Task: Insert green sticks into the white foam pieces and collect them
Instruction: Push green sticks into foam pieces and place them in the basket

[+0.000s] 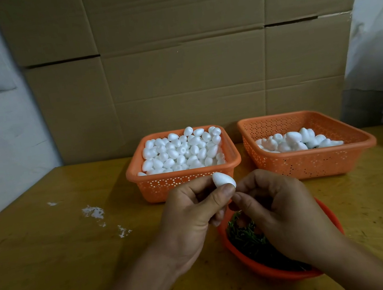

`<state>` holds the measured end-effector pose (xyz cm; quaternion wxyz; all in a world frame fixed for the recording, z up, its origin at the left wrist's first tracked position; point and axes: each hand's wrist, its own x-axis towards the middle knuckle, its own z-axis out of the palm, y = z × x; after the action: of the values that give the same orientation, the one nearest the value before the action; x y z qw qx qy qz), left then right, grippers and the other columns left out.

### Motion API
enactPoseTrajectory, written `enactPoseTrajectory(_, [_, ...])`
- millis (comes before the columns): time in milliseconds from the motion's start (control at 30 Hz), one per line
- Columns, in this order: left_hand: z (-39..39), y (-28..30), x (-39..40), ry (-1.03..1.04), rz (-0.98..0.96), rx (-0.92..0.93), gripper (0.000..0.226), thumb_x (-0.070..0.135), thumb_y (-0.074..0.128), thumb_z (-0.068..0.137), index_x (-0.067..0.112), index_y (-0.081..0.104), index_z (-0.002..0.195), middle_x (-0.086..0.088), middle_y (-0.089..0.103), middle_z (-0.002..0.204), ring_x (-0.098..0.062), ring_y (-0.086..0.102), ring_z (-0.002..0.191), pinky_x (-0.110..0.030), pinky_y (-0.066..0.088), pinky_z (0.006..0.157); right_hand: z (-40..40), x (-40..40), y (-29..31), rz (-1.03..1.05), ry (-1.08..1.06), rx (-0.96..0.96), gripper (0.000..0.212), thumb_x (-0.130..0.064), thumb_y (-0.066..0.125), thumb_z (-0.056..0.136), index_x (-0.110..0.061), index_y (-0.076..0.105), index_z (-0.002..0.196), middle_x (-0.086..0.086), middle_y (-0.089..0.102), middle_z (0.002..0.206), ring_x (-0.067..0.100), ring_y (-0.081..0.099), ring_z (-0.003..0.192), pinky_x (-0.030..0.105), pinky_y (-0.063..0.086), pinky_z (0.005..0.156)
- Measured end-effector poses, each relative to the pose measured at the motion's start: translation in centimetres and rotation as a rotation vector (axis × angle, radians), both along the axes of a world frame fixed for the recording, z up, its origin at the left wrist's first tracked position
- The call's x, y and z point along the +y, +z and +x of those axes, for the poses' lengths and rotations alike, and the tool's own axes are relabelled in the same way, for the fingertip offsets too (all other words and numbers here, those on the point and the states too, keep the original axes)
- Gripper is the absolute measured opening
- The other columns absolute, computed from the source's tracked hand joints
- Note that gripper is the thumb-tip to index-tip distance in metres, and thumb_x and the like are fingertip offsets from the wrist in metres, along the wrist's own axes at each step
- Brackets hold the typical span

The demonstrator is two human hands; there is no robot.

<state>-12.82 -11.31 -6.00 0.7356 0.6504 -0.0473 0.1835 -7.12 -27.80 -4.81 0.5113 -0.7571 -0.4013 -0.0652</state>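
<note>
1. White scraps (93, 212) of what looks like foam lie scattered on the wooden table (54, 264) at far left, well apart from the work.
2. The left hand (192, 221) pinches a white foam piece (223, 179) between thumb and fingers, holding it up just in front of the left basket (157, 187), which is heaped with more foam pieces.
3. The right hand (282, 210) meets it, fingertips (237, 197) pressed together right under the piece as if pinching a stick; the stick itself is hidden, so what they hold cannot be told.
4. Both hands hover together over the orange bowl (330, 218) of green sticks (246, 238), nearest the camera.
5. The step in hand appears to be the insertion. Done well, the left hand keeps the piece steady without crushing it, and the right drives the stick straight along the long axis, since foam tears if the stick goes in skewed.
6. At right, the second basket (312, 161) holds a smaller pile of foam pieces (294, 142), with a dark trace among them; it is likely the collecting place, within easy reach.
</note>
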Motion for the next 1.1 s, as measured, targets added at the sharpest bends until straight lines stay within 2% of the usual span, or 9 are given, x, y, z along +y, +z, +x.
enactPoseTrajectory(100, [-0.1, 0.0, 0.0, 0.02, 0.055, -0.018, 0.018, 0.028, 0.075, 0.082, 0.012, 0.076, 0.091, -0.002, 0.05, 0.062, -0.01, 0.045, 0.056, -0.021, 0.038, 0.052, 0.0, 0.0, 0.0, 0.009, -0.008, 0.003, 0.009, -0.023, 0.07, 0.092, -0.028, 0.07, 0.085, -0.009, 0.072, 0.068, 0.008, 0.07, 0.062, 0.021, 0.053, 0.054])
enactPoseTrajectory(267, [-0.3, 0.1, -0.2, 0.089, 0.162, -0.096, 0.028, 0.031, 0.07, 0.087, 0.003, 0.067, 0.085, -0.003, 0.047, 0.061, -0.012, 0.043, 0.056, -0.02, 0.038, 0.051, -0.4, 0.1, 0.0, 0.063, -0.031, 0.012, 0.009, -0.029, 0.07, 0.089, -0.029, 0.071, 0.08, -0.007, 0.069, 0.066, 0.014, 0.066, 0.059, 0.033, 0.053, 0.054])
enactPoseTrajectory(467, [-0.3, 0.0, -0.4, 0.127, 0.228, -0.141, 0.036, 0.04, 0.066, 0.09, 0.004, 0.064, 0.081, 0.0, 0.048, 0.059, -0.013, 0.044, 0.056, -0.021, 0.038, 0.052, -0.7, 0.5, 0.1, 0.083, 0.025, 0.125, 0.014, -0.02, 0.071, 0.091, -0.023, 0.072, 0.078, 0.001, 0.071, 0.062, 0.008, 0.064, 0.05, 0.016, 0.044, 0.05])
enactPoseTrajectory(600, [-0.2, -0.1, -0.5, 0.124, 0.245, -0.148, 0.035, 0.046, 0.063, 0.09, 0.013, 0.063, 0.08, 0.001, 0.049, 0.06, -0.013, 0.044, 0.055, -0.022, 0.038, 0.051, -0.6, 0.3, 0.7, 0.187, 0.141, 0.366, 0.011, -0.013, 0.07, 0.089, -0.006, 0.074, 0.082, 0.011, 0.074, 0.071, 0.02, 0.068, 0.055, 0.019, 0.045, 0.047])
enactPoseTrajectory(700, [-0.3, -0.2, -0.5, 0.114, 0.242, -0.141, 0.028, 0.045, 0.064, 0.09, 0.021, 0.065, 0.079, 0.003, 0.051, 0.059, -0.011, 0.046, 0.055, -0.02, 0.04, 0.052, -0.6, 0.3, 0.9, 0.183, 0.154, 0.4, 0.016, -0.021, 0.07, 0.086, -0.007, 0.075, 0.081, 0.012, 0.074, 0.072, 0.02, 0.067, 0.057, 0.024, 0.044, 0.044])
enactPoseTrajectory(800, [-0.4, -0.2, -0.3, 0.103, 0.226, -0.129, 0.023, 0.047, 0.067, 0.088, 0.025, 0.069, 0.082, 0.005, 0.053, 0.061, -0.008, 0.049, 0.056, -0.018, 0.041, 0.053, -0.6, 0.3, 1.0, 0.203, 0.159, 0.422, 0.014, -0.019, 0.071, 0.085, -0.009, 0.075, 0.076, 0.009, 0.073, 0.066, 0.013, 0.063, 0.052, 0.019, 0.042, 0.044])
enactPoseTrajectory(967, [-0.4, 0.0, -0.5, 0.069, 0.174, -0.122, 0.022, 0.046, 0.071, 0.083, 0.027, 0.072, 0.094, 0.006, 0.059, 0.064, -0.007, 0.052, 0.056, -0.018, 0.042, 0.052, -0.2, 0.1, 1.1, 0.22, 0.175, 0.505, 0.019, -0.032, 0.071, 0.076, -0.013, 0.076, 0.079, 0.009, 0.072, 0.069, 0.013, 0.063, 0.055, 0.02, 0.041, 0.043])
enactPoseTrajectory(1100, [-0.5, 0.1, -0.5, 0.05, 0.133, -0.108, 0.031, 0.044, 0.074, 0.08, 0.029, 0.071, 0.106, 0.003, 0.061, 0.066, -0.009, 0.052, 0.055, -0.019, 0.042, 0.05, 0.2, -0.1, 1.2, 0.245, 0.166, 0.549, 0.023, -0.032, 0.073, 0.073, -0.011, 0.076, 0.08, 0.012, 0.073, 0.075, 0.014, 0.061, 0.055, 0.021, 0.039, 0.044])
